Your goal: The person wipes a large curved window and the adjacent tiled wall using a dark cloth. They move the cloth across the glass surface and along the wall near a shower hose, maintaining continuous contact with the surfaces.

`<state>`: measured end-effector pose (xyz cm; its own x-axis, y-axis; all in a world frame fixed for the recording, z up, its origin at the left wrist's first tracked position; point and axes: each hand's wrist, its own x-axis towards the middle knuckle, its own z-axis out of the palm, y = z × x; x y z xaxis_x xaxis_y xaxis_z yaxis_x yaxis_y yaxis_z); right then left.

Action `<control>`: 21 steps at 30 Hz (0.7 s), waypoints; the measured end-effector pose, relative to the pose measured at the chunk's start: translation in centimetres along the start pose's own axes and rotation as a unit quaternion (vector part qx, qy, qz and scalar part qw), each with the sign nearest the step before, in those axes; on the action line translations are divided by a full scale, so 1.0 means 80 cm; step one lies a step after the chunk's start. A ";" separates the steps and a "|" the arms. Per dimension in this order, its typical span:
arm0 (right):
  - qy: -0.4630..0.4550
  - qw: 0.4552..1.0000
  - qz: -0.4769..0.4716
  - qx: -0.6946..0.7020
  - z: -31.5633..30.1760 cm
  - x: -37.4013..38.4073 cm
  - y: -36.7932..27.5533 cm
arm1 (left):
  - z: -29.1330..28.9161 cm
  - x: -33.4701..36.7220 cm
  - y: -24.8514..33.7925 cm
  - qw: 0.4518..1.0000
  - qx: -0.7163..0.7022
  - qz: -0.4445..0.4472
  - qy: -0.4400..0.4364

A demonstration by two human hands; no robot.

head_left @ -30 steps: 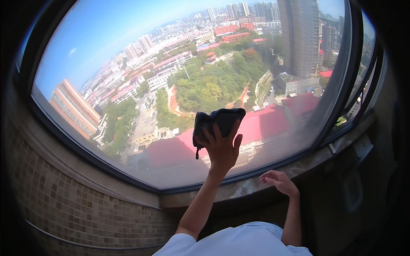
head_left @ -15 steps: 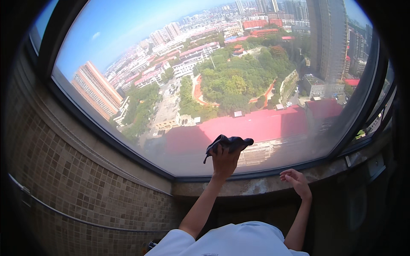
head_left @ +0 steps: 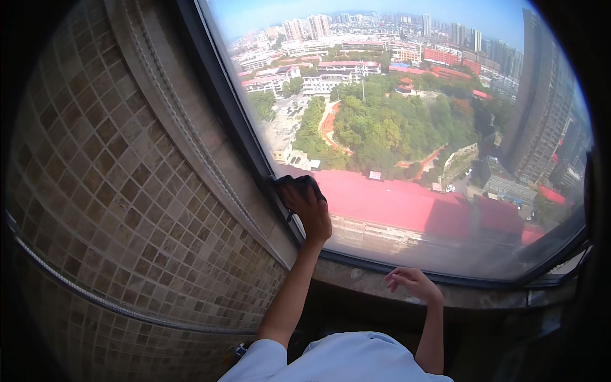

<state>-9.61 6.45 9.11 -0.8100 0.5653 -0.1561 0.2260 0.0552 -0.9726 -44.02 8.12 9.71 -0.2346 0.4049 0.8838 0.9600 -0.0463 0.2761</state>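
My left hand (head_left: pixel 312 216) presses a dark, bunched-up cloth (head_left: pixel 304 181) against the lower left of a large window pane (head_left: pixel 388 210), right beside the dark window frame (head_left: pixel 235 124). Its fingers are spread over the cloth, and the palm side is hidden. Lower down and to the right, my right hand (head_left: pixel 417 284) hovers in front of the stone sill (head_left: pixel 356 275), apart from the glass. Its fingers are loosely bent and apart, with nothing in them.
Brown mosaic tiles (head_left: pixel 146 191) cover the wall on the left. A beaded cord (head_left: pixel 191 127) runs along the window's side, and a metal hose (head_left: pixel 108 305) crosses the tiles lower down. Behind the glass lie a red roof, trees and tall buildings, far below.
The left hand has carried the cloth leftward across the glass to the side frame. My view has turned left, showing more tiled wall. The right hand stays near the sill.
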 end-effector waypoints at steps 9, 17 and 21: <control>0.109 0.988 0.103 0.037 -0.027 -0.069 0.034 | 0.094 -0.127 0.066 0.900 -0.140 -0.408 0.059; 0.150 0.973 0.113 0.136 -0.081 -0.199 0.085 | 0.083 -0.036 0.259 0.934 -0.099 -0.342 0.029; 0.188 0.968 0.114 0.118 -0.126 -0.258 0.118 | 0.086 -0.014 0.387 0.991 -0.112 -0.054 -0.041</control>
<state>14.65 3.59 4.92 -0.4889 0.8029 -0.3409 0.2106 -0.2707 -0.9394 -12.97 12.54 14.67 -0.3128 0.4912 0.8130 0.8693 -0.1969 0.4534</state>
